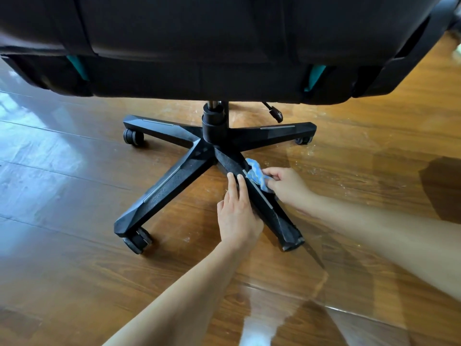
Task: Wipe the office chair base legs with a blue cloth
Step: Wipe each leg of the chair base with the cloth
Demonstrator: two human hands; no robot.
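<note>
Two hands flank the near-right chair base leg (262,198), which runs from hub toward the viewer: left hand (237,216) flat against it, right hand (287,183) pinching the blue cloth (257,174) on its far side.

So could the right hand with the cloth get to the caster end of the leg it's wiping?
Probably yes. The right hand holds the blue cloth against that leg, and the leg's right side down to its tip looks clear; the left hand rests on the other side.

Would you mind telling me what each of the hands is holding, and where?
The right hand grips the blue cloth by its bunched outer end. The left hand holds nothing; it rests flat against the chair leg.
</note>
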